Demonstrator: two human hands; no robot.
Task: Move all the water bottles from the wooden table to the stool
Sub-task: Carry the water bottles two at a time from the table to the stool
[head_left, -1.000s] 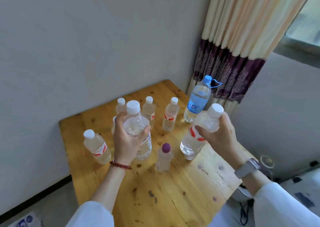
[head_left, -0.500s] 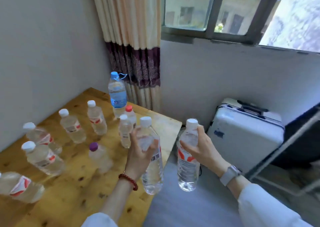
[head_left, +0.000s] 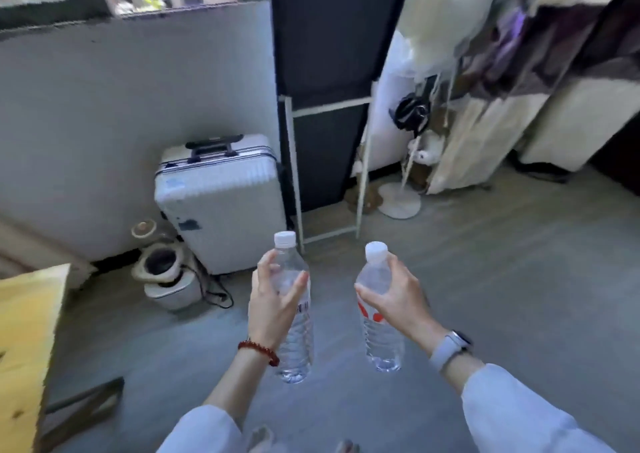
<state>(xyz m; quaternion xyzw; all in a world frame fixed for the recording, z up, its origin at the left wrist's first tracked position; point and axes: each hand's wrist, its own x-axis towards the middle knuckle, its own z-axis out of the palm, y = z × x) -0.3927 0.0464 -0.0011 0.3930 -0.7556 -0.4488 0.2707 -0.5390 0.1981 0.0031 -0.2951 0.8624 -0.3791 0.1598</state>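
My left hand grips a clear water bottle with a white cap around its upper body, holding it upright over the grey floor. My right hand grips a second clear bottle with a white cap and a red label, also upright in the air. Only a corner of the wooden table shows at the far left edge. The other bottles and the stool are out of view.
A white suitcase stands against the wall ahead on the left, with a small white appliance and its cable beside it. A dark panel in a white frame, a fan base and hanging clothes lie ahead and right.
The view has swung right, away from the table, which has slid to the left edge. Both hands have carried their bottles off the table and now hold them over the floor.
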